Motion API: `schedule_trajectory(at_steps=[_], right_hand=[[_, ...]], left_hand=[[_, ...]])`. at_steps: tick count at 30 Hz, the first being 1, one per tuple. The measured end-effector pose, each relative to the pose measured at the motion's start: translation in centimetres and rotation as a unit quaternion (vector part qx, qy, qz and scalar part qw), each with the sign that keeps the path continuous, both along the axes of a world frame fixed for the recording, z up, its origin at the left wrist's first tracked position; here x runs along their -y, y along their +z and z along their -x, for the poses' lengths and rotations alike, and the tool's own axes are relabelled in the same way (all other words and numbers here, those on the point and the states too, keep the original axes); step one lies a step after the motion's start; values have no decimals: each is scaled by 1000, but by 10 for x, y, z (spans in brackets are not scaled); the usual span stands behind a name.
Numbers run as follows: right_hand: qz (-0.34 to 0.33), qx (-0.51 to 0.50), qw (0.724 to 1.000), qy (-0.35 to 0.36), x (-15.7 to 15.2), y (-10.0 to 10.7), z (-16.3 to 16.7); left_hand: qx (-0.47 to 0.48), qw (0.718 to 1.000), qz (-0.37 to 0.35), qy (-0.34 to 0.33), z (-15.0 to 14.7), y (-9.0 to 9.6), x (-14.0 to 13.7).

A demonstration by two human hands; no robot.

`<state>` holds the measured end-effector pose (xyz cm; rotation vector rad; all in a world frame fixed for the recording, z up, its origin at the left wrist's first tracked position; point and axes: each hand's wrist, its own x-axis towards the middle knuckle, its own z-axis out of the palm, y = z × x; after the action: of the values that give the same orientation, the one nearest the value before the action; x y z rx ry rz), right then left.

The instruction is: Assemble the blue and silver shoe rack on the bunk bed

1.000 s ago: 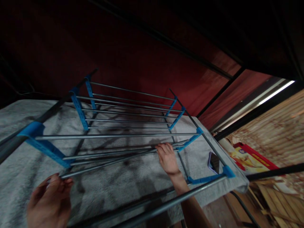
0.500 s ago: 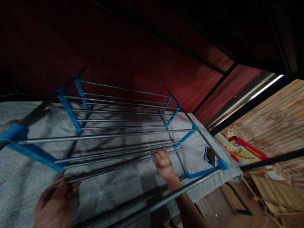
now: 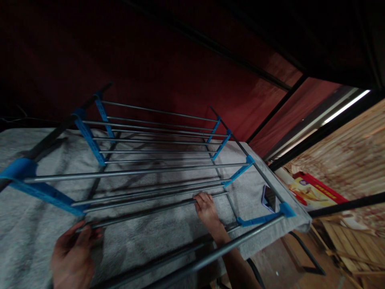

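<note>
A loose grey metal tube (image 3: pixel 150 212) lies across the inside of a rack on its side, between its tiers. My left hand (image 3: pixel 75 249) pinches the tube's left end between thumb and fingers. Further right, my right hand (image 3: pixel 207 208) has its fingers closed round the same tube, short of its right end. The rack (image 3: pixel 144 173) has grey tubes joined by blue plastic brackets (image 3: pixel 45 192). Another blue bracket (image 3: pixel 258 219) sits at the near right corner. My right forearm passes beneath the nearest tube (image 3: pixel 222 251).
A grey cloth (image 3: pixel 18 224) covers the table under the rack. On it, at the right, lies a phone (image 3: pixel 269 198). Beyond the table are a red and yellow box (image 3: pixel 319 190) and wooden slats (image 3: pixel 351 245). A dark red wall (image 3: pixel 168 80) stands behind.
The tube's right end has shifted slightly left and down, and its left end slightly up. Both hands keep hold of it. The view has turned a little.
</note>
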<state>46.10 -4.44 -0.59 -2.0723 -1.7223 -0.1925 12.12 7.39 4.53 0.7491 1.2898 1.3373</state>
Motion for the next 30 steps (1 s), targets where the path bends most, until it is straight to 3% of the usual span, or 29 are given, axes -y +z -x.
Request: schedule_trajectory(at_steps=[3, 8, 16, 20, 23, 25, 27, 30], right_hand=[[-12, -2, 1000, 4, 1, -4, -3], [-23, -6, 1000, -6, 6, -9, -13], [-42, 18, 999, 0, 15, -16, -27], [-42, 39, 998, 24, 24, -22, -37], [-39, 55, 997, 38, 30, -30, -51], [-28, 58, 997, 42, 32, -35, -60], [-14, 53, 997, 47, 34, -39, -66], [-7, 49, 998, 50, 35, -42, -68]], left_hand=[[45, 998, 21, 25, 2, -6, -2], [32, 995, 68, 70, 3, -20, -9], [70, 993, 67, 69, 4, -31, -18], [44, 997, 24, 67, 1, -38, -12], [-43, 998, -29, 19, 0, -47, -11], [-154, 985, -76, -15, 2, -51, -12], [-284, 949, -120, -63, 5, -52, -13], [-461, 866, -138, -138, 9, -45, -10]])
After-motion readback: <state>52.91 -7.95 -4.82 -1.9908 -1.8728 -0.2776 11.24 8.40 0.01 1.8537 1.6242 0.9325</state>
